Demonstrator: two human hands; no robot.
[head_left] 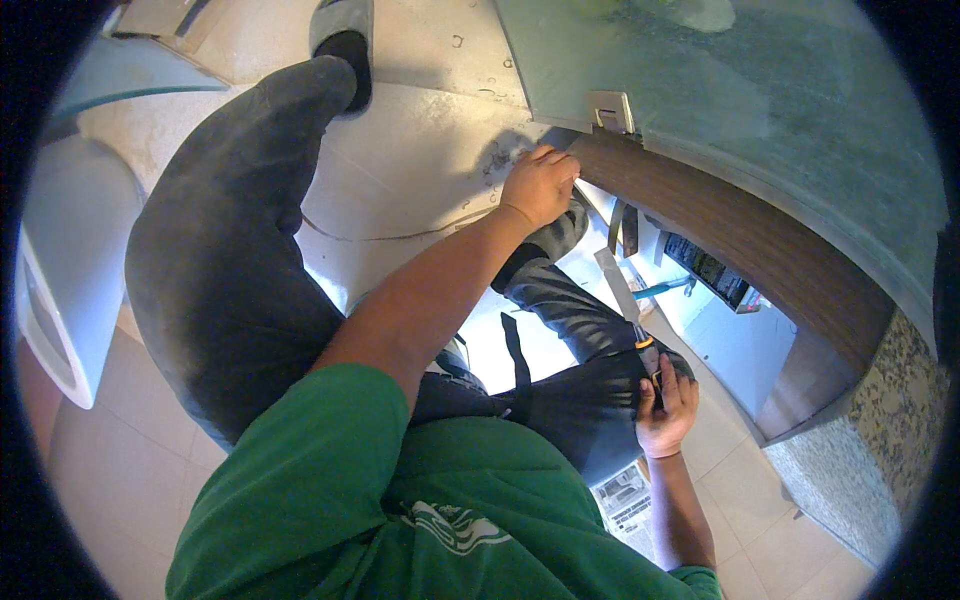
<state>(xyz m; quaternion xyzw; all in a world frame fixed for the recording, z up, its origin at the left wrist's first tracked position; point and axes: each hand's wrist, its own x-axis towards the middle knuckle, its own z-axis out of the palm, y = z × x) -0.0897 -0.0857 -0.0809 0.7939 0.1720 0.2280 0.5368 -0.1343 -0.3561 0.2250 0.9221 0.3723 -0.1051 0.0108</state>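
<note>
My left hand [537, 187] has its fingers curled over the end of a long dark brown wooden board [735, 225], which runs below a greenish glass panel [720, 70]. My right hand [667, 410] is closed around the black and orange handle of a long flat metal tool [619, 287], apparently a file, its blade pointing up and away from me beside my leg. A metal hinge or clamp [610, 113] sits on the glass just above my left hand. Behind the blade lies a teal-handled tool [662, 288].
A dark printed box [705, 270] is in the recess under the board. A speckled stone edge [890, 430] borders the right side. A white curved fixture [80, 250] stands at the left. My legs are spread on the pale floor [410, 160], with printed paper [625, 505] by my right hip.
</note>
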